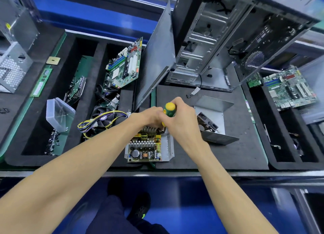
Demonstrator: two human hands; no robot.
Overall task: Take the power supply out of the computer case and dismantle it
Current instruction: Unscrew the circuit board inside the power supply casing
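- The power supply (149,147) is already out of the case (219,46). It lies on the bench (228,155) directly below both hands, lid off, with its circuit board and finned heat sinks exposed.
- The right hand (182,121) is wrapped around a screwdriver (169,109) with a yellow and green handle. The tool stands nearly upright, and its tip goes down at the far end of the board, hidden behind the hands.
- The left hand (150,115) sits just left of the screwdriver, touching the right hand. Its fingers curl down over the far heat sink, apparently bracing the unit; how firmly it grips I cannot tell.
- The step in hand looks like undoing a screw that holds the board to its metal tray.
- The lid (214,114) lies just right of the right hand, with the fan (207,123) at its near side.
- A bundle of yellow and black cables (103,119) trails off to the left of the left hand.
- Next move, as I judge it: keep the tip seated, turn the screw out, lift it clear, then go on to the other board screws so the board can come free of the tray.
- Watch for the tip slipping onto nearby components.
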